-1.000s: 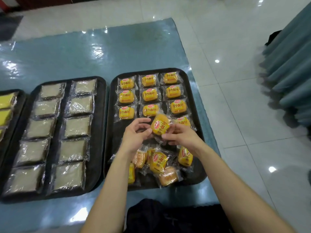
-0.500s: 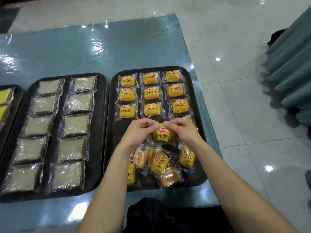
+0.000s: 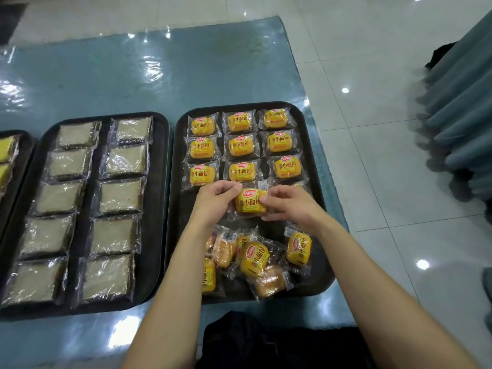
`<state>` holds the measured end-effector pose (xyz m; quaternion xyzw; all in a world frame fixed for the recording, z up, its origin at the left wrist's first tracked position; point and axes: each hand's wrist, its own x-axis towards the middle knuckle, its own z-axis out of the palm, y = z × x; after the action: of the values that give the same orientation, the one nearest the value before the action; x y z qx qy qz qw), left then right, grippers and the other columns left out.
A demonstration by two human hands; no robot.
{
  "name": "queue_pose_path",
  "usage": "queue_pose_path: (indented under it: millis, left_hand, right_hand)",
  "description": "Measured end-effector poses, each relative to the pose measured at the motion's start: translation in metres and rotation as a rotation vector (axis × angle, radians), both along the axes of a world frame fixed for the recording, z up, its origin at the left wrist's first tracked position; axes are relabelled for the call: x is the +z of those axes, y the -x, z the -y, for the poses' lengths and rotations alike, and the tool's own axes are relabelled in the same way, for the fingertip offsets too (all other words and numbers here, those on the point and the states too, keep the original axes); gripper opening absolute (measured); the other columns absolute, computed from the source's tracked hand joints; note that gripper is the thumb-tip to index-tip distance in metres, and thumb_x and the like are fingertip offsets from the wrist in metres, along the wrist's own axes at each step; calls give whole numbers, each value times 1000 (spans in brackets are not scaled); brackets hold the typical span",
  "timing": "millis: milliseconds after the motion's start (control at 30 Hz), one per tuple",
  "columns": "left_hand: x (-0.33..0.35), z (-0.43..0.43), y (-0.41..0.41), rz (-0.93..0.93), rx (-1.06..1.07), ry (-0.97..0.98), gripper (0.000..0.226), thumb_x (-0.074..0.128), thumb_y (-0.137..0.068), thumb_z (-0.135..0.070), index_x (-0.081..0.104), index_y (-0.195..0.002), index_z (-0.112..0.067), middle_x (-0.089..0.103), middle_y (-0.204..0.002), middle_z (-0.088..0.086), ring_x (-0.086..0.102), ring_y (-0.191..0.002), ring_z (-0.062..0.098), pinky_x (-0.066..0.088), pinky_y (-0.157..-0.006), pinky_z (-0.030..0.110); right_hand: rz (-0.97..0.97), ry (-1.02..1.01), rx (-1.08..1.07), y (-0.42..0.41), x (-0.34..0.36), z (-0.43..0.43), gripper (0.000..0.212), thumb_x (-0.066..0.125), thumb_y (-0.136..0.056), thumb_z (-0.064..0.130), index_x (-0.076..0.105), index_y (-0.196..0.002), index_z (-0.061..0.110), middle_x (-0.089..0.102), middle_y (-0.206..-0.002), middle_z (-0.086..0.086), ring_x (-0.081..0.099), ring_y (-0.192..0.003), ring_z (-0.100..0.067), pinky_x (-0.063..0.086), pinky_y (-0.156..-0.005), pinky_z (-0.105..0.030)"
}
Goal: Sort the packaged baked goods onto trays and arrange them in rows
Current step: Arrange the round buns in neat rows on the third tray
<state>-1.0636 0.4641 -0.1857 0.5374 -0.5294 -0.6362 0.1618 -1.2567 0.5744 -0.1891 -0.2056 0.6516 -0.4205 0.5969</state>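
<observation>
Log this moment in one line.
left hand: pinches bun | right hand: pinches bun | bun: tray, fourth row, middle | tray: three rows full | pile: loose, near end

Person, seen from the head-worn camera; two arms and part of a garment in frame. Left forearm point(image 3: 175, 288): bare along all its visible length, slim, smooth, narrowing evenly toward the wrist. Right forearm point(image 3: 370, 283): bare from the frame edge to the wrist, same slim, tapering build. Left hand point(image 3: 215, 201): bare, with rounded knuckles. Right hand point(image 3: 290, 206): bare; fingers point(image 3: 279, 190) slender, nails too small to make out. Garment: black fabric point(image 3: 266, 342), matte and softly creased, showing low in the frame between the two forearms; which piece of clothing it is cannot be told.
</observation>
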Motion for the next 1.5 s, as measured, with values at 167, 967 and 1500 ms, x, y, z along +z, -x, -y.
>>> queue_pose_path:
  millis: [167, 967, 1500]
  left_hand:
    - [-8, 6, -16, 15, -102, 8, 27, 75, -104, -22, 74, -130, -29, 78, -125, -3, 76, -115, 17, 64, -101, 45]
    - [-42, 24, -16, 328, -194, 148, 34, 88, -90, -9, 76, -119, -23, 82, -99, -5, 81, -81, 12, 69, -86, 45]
    - [-54, 19, -6, 523, -186, 229, 53, 86, -92, -9, 65, -140, -18, 79, -96, -3, 77, -92, 15, 65, -97, 46]
  right_hand:
    - [38, 32, -60, -3, -9, -4, 25, 80, -95, 5, 76, -120, 6, 76, -124, -13, 80, -107, -23, 67, -87, -35]
    - [-753, -118, 126, -27, -29, 14, 72, 92, -87, 16, 58, -150, 19, 73, -96, 7, 72, -97, -14, 64, -93, -41]
    - [-1176, 10, 240, -24, -16, -4, 31, 73, -102, 27, 68, -132, 17, 72, -121, -1, 71, -108, -21, 62, -91, -38]
